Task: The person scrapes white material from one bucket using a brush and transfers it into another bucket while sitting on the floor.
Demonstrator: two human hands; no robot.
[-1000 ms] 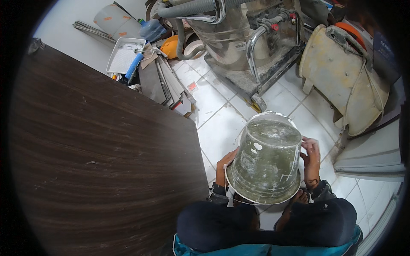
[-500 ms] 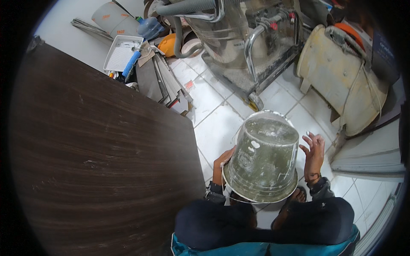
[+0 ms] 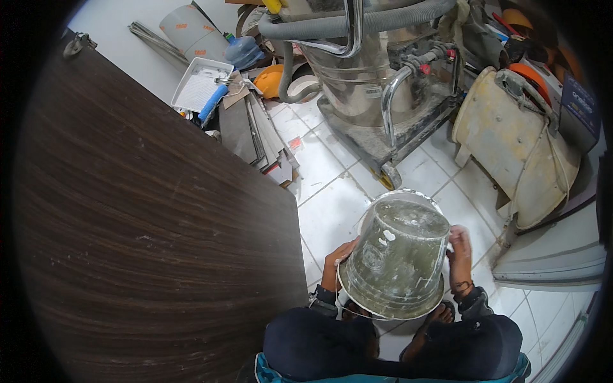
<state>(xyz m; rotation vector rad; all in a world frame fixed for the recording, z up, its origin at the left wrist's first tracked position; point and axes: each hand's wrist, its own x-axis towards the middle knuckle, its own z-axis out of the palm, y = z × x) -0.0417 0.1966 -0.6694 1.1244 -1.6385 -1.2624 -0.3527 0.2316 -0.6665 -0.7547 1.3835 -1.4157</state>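
Observation:
A greenish-grey plastic bucket (image 3: 397, 271), stained with whitish dried material, is tipped with its base up and its mouth toward me. Behind it shows the pale rim (image 3: 418, 193) of what looks like another round container. My left hand (image 3: 341, 254) is closed against the left side of the bucket, its fingertips partly hidden behind it. A thin wire handle (image 3: 345, 304) hangs by the bucket's mouth on that side. At the bucket's right side, my right hand (image 3: 460, 249) is blurred with bent fingers; I cannot tell whether it grips the wall.
A dark wooden door (image 3: 166, 230) fills the left. Ahead stands a wheeled steel vacuum (image 3: 357, 89) with a grey hose. On the right are a cream-coloured machine housing (image 3: 511, 140) and a door frame (image 3: 549, 252). A paint tray (image 3: 201, 83) and stacked boards (image 3: 246, 134) lie beyond the door.
My right hand has come in from the right to the bucket's side. My left hand stays on the bucket. The whole view has shifted, with the surroundings lower in it.

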